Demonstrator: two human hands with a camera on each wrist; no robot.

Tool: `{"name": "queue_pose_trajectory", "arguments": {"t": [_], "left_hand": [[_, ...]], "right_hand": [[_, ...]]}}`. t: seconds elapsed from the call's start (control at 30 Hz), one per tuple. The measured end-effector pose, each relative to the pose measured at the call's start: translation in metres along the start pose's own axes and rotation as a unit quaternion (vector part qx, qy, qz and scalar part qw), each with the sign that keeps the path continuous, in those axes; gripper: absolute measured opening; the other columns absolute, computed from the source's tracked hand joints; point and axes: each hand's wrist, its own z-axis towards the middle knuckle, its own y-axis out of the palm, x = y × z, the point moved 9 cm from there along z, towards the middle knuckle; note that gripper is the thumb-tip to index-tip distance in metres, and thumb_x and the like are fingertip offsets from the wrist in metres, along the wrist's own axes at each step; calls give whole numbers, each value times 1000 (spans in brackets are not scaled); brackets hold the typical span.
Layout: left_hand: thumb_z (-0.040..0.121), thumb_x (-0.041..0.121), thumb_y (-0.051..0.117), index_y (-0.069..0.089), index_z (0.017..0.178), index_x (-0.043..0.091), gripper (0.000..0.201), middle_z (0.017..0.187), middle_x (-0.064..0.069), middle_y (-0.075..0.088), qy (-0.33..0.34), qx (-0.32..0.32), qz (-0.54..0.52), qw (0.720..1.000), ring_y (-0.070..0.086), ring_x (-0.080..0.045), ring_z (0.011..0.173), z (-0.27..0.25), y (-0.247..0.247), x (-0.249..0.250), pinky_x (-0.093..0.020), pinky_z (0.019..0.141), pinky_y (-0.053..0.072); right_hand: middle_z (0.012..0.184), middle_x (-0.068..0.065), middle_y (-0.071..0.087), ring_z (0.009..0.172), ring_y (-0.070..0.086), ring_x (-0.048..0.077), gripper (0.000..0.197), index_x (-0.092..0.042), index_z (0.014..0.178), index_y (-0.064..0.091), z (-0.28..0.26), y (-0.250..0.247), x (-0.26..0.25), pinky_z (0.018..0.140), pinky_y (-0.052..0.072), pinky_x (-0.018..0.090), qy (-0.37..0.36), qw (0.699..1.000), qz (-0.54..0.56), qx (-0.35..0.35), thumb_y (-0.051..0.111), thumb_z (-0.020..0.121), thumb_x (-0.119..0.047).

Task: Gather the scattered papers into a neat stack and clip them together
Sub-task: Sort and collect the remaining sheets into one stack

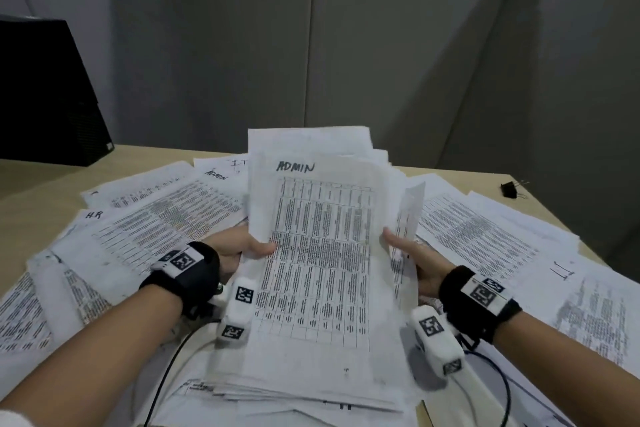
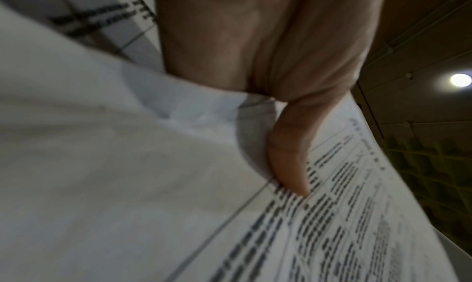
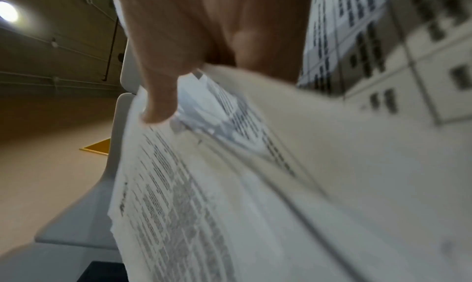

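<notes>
I hold a loose stack of printed papers point(image 1: 322, 246) upright in front of me, its top sheet headed "ADMIN" over a table of text. My left hand point(image 1: 242, 248) grips the stack's left edge, thumb on the front sheet. My right hand point(image 1: 407, 250) grips the right edge, where several sheets fan apart. In the left wrist view my thumb point(image 2: 288, 165) presses the printed sheet point(image 2: 332, 226). In the right wrist view a thumb point(image 3: 161, 96) pinches the splayed sheet edges point(image 3: 204, 185). A black binder clip point(image 1: 510, 189) lies on the desk at the far right.
More printed sheets point(image 1: 156, 218) marked "HR", "IT" and "ADMIN" lie scattered over the beige desk point(image 1: 41, 184) on both sides. A black box point(image 1: 45, 90) stands at the back left. Cables point(image 1: 169, 371) run under my wrists. Grey wall panels close the back.
</notes>
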Motion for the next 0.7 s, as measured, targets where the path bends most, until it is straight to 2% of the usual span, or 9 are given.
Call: {"name": "queue_pose_trajectory", "arguments": {"t": [0.07,0.13,0.2,0.27,0.43,0.5,0.57,0.63,0.7], "left_hand": [[81,-7,62,48,125,2,47,89,-5,70,28,-25,10,999,63,-17,86,-5,11,10,-25,81,54],[50,20,89,57,110,6,70,81,0,76,56,-51,20,997,71,-13,77,-13,17,23,-20,65,58],[21,39,93,58,103,11,93,86,-2,75,88,-43,15,995,72,-10,75,-14,13,34,-19,61,57],[16,45,92,57,105,14,101,97,-4,72,119,-17,-11,993,72,-11,79,-12,4,44,-22,65,57],[26,44,92,61,105,14,90,92,1,76,181,6,-19,983,72,-14,86,-25,4,71,-28,77,59],[43,38,87,62,107,9,74,99,-6,73,228,69,-4,971,70,-20,93,-39,-3,97,-40,92,53],[49,48,85,54,120,5,89,114,-10,65,279,154,13,948,64,-21,105,-60,-7,131,-44,98,49],[60,46,83,47,125,-1,88,118,-9,62,357,204,8,911,62,-17,106,-87,-3,170,-35,95,52],[76,16,75,51,122,-3,55,107,-9,65,442,221,-9,869,66,-4,91,-113,5,203,-20,85,55]], "right_hand": [[72,6,70,62,68,19,11,-6,91,63,-4,11,-10,59,58,32,-30,997,-65,-11,63,83,-14],[66,6,68,56,68,15,6,-5,82,63,-9,16,-25,52,55,26,-77,992,-101,4,63,81,0],[67,5,68,58,68,13,13,-4,82,62,-16,20,-44,55,56,24,-130,985,-112,8,62,78,8],[66,5,68,58,67,12,17,-4,84,61,-25,27,-60,56,56,23,-175,979,-109,-1,60,78,12],[66,-1,68,63,66,14,22,-8,87,62,-45,41,-93,60,56,27,-275,953,-125,3,60,77,12],[72,0,66,67,64,15,19,-5,92,61,-55,41,-113,63,55,27,-331,934,-126,38,62,78,7],[87,1,67,77,67,13,33,0,109,56,-68,41,-140,69,56,23,-398,910,-94,65,66,77,2],[92,-4,71,84,69,9,42,-2,111,55,-92,46,-171,74,56,22,-477,873,-60,80,71,72,-5],[90,-11,73,89,69,9,32,-9,102,59,-122,52,-199,79,56,26,-563,820,-51,90,73,73,-3]]}}
